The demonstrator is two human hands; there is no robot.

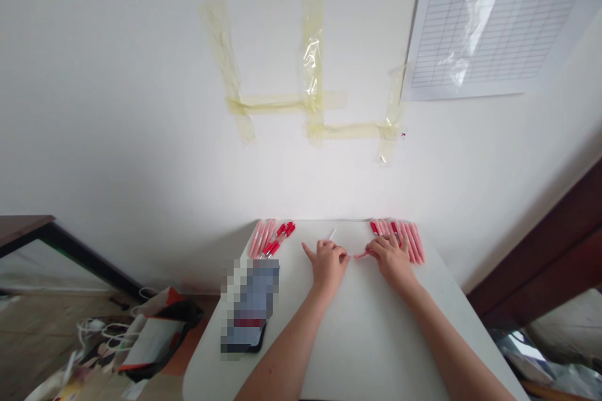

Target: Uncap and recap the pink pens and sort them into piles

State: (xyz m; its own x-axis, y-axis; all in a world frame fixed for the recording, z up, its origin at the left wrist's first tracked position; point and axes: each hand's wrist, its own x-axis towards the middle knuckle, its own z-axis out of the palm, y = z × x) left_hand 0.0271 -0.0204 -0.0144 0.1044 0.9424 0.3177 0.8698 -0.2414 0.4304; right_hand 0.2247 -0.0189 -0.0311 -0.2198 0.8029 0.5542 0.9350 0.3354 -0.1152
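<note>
Right hand point(388, 257) holding pink piece point(360, 255), tabletop point(376, 332) against wall point(282, 182)

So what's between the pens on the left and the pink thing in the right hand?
The left hand and a thin white stick, in the head view.

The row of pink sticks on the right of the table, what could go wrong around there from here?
The right hand reaches across part of the row of pink sticks, so it might knock some askew. The thin pink piece it pinches could slip and drop onto the table. The small white piece just beyond the left hand may get bumped.
</note>
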